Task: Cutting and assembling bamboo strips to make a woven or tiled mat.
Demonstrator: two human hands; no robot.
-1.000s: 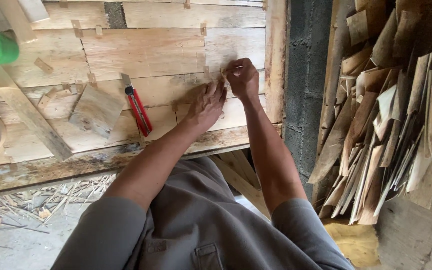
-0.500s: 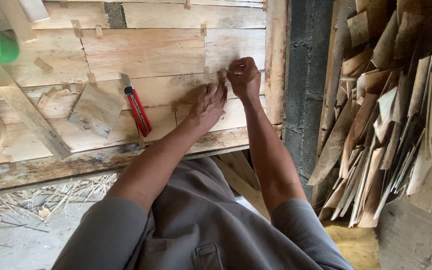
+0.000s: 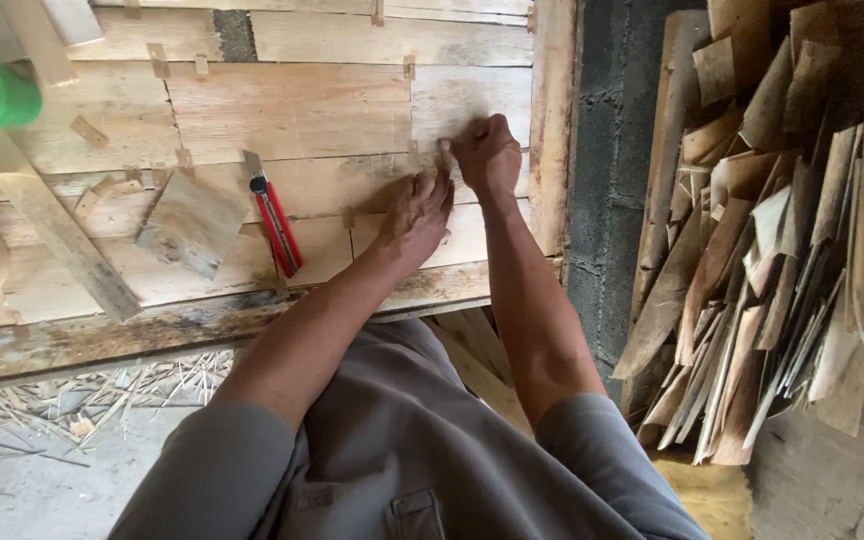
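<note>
Little has moved: both hands stay near the desk's right edge, left hand [image 3: 417, 215] pressed flat on veneer sheet [image 3: 467, 100], right hand [image 3: 489, 155] pinching a tape strip [image 3: 444, 150].

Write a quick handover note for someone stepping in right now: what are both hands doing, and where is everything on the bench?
Left hand lies flat, pressing the veneer sheet. Right hand is curled at the seam, fingertips on a small tape strip.
Red utility knife lies left of the hands, a loose veneer piece beside it.
Done: several tape strips already sit on seams.
Left: not visible which seams remain.
</note>
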